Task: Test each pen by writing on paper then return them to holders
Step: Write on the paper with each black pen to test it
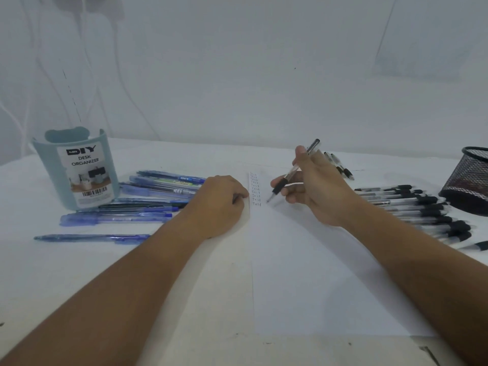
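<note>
Gripping a black-grip pen [293,171] in my right hand [317,186], tip just beside the "Test" column on the paper [303,273], my left hand [221,202] rests clenched on the paper's left edge.

Desk workspace, pens [158,186], desk organizer [76,170]

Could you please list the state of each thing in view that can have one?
Right hand: grips black pen.
Black pen: tilted, tip at paper.
Left hand: fingers curled, rests on paper edge.
Paper: flat, column of "Test" written.
Desk organizer: upright.
Mesh holder: upright.
Blue pens: lying loose.
Black pens: lying loose.
</note>
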A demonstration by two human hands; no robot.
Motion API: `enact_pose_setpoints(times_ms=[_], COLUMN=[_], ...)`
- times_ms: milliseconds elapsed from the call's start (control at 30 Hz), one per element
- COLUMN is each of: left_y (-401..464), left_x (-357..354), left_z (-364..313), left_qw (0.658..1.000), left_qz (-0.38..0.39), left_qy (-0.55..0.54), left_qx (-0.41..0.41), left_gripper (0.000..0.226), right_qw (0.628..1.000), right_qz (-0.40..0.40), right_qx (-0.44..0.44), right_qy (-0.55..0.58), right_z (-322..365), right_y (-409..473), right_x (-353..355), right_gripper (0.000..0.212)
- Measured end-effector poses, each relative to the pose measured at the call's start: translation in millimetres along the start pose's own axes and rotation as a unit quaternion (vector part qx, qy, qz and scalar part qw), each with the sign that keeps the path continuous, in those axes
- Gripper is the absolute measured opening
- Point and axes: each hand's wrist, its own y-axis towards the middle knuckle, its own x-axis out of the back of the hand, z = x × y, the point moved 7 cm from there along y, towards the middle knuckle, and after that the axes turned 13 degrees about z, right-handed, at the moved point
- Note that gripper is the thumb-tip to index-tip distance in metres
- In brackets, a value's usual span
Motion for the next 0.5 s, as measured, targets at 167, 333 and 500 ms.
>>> enact_pose_setpoints(times_ms=[167,333,500], left_y=[0,1,0], left_x=[0,0,0], left_z=[1,0,-1], left_qw=[1.0,1.0,1.0], left_qz=[0.0,0.002,0.003], left_qy=[0.002,0.003,0.002], left_qx=[-0.002,-0.004,-0.001], left_gripper=[0.03,0.031,0.031], right_qw=[0.998,0.997,0.993], right_qz=[0.047,0.054,0.077], right_qx=[0.03,0.027,0.038], right_qy=[-0.025,-0.047,-0.076], right_z=[-5,-10,-11], right_y=[-1,1,-3], right_x=[-14,-22,-26], right_gripper=[0.031,0.022,0.034])
